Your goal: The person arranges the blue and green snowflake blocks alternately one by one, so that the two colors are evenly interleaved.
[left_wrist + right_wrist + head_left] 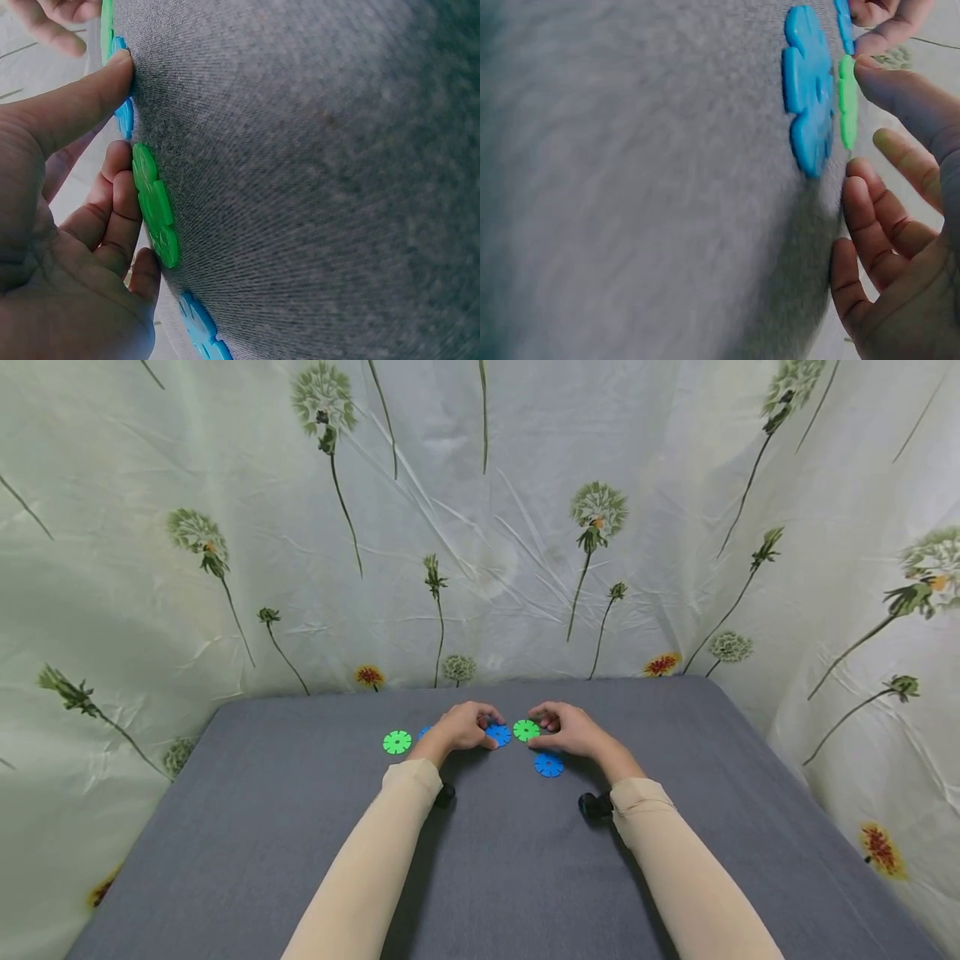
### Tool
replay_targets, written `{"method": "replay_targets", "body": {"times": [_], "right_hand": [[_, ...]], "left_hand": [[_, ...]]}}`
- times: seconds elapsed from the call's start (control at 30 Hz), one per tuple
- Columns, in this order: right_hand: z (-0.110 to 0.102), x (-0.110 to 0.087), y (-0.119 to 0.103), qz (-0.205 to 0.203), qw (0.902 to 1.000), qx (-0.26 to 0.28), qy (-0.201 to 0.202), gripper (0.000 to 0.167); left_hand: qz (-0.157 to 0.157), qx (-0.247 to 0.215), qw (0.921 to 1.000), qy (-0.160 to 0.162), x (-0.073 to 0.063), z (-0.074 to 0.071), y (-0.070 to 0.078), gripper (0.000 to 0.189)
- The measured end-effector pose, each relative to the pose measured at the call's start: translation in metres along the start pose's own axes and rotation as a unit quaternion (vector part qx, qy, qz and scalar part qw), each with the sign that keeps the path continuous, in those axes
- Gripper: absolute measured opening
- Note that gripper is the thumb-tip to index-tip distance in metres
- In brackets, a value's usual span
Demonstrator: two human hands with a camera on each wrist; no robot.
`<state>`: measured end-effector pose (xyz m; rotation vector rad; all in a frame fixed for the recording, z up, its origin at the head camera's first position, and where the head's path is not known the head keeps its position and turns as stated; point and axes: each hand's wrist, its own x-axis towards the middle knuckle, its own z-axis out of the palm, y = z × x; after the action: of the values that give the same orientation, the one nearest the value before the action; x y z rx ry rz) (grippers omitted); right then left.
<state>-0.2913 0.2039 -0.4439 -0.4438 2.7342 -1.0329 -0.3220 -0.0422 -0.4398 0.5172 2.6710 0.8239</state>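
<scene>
Slotted plastic discs in green and blue lie in a rough row on the grey cloth. My left hand (463,727) spans a blue disc (499,734), with thumb and index finger at opposite edges. Under that hand's other fingers lies a green disc (155,206), hidden in the head view. Close to its right, my right hand (573,732) holds another green disc (527,730) at its edges, thumb on the near side. A second blue disc (549,765) lies just below the right hand, nearer to me. The two hands face each other with the held discs almost edge to edge.
At the row's left end is a green disc (397,742); beside it a blue disc (201,328) is mostly covered by the left hand in the head view. The grey table cover (495,877) ends at a dandelion-print curtain (495,527) behind and at the sides.
</scene>
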Motion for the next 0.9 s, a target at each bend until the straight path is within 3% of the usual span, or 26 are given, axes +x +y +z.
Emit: {"method": "replay_targets", "body": {"times": [0.13,0.4,0.67,0.9], "right_hand": [[-0.004,-0.014,0.002,0.003,0.9999,0.008,0.005,0.052],[-0.006,-0.036,0.004,0.021,0.9994,-0.025,-0.011,0.054],[0.0,-0.043,0.005,0.022,0.9987,-0.046,0.005,0.051],[0.003,-0.048,0.002,0.016,0.9988,-0.039,0.025,0.039]], "left_hand": [[0.001,-0.004,1.0,0.001,-0.001,-0.001,0.001,0.032],[0.002,-0.009,1.0,-0.003,-0.002,0.0,0.001,0.033],[0.006,-0.015,0.9999,-0.005,-0.004,0.0,0.0,0.034],[0.008,-0.016,0.9998,-0.001,-0.004,0.002,-0.001,0.034]]}}
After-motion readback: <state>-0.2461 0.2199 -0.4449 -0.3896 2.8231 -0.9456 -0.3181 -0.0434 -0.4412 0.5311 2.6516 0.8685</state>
